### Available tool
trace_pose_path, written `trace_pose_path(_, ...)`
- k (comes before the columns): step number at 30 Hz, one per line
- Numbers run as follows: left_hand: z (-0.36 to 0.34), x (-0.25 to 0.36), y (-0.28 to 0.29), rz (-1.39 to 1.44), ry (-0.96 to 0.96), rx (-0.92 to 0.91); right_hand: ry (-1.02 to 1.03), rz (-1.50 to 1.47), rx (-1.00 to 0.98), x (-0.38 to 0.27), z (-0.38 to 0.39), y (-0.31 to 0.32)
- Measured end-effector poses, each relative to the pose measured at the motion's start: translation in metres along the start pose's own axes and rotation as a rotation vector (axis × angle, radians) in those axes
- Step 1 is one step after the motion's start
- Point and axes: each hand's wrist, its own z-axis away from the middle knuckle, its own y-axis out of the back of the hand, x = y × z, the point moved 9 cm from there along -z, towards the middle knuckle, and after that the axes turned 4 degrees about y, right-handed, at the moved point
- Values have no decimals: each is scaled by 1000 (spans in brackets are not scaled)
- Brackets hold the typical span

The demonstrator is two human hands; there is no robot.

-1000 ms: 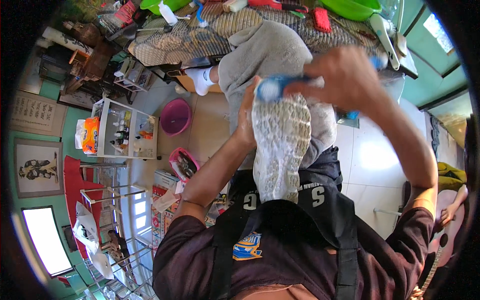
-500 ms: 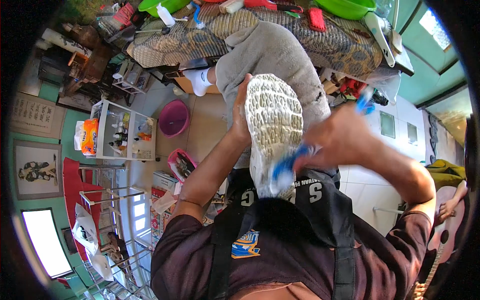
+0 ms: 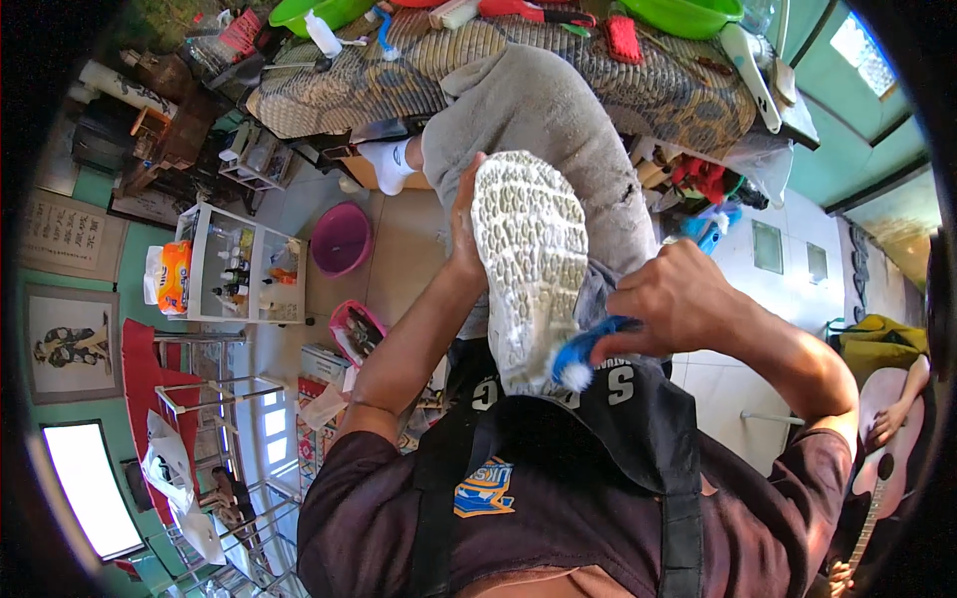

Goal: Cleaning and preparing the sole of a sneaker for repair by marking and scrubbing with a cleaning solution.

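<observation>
A white shoe [image 3: 530,244] is held over my lap with its patterned sole turned up, and patches of the sole look yellowish. My left hand [image 3: 463,224] grips it along the left edge, the fingers mostly hidden behind the shoe. In my right hand [image 3: 683,299] is a blue brush [image 3: 595,351] with white bristles, held by the fist at the lower right edge of the sole. The blue end of the brush also sticks out above the fist. A grey cloth-covered knee is behind the shoe.
Ahead stands a table with a patterned cover [image 3: 344,98], holding green basins [image 3: 683,14], a red brush [image 3: 623,38] and a white bottle [image 3: 322,34]. A purple basin [image 3: 342,239] and a white shelf cart [image 3: 245,264] are at left. Another person plays a guitar [image 3: 882,414] at right.
My right hand and the brush, blurred before, have moved slightly down and left and look sharper. The shoe has shifted a little to the left with my left hand.
</observation>
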Motion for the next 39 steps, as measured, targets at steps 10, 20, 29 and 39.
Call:
trace_pose_path(10, 3, -2, -14, 6, -39, -191, -178, 152, 105, 14, -10, 24)
trace_pose_path(20, 5, 0, -16, -47, -47, -206, -351, 202, 413, 35, -19, 57)
trace_pose_path(29, 1, 0, -13, -202, -36, -180, -454, 204, 88, 54, -43, 74)
trace_pose_path(39, 7, -6, -24, -25, -34, -46, -253, 318, 115, 59, -51, 55)
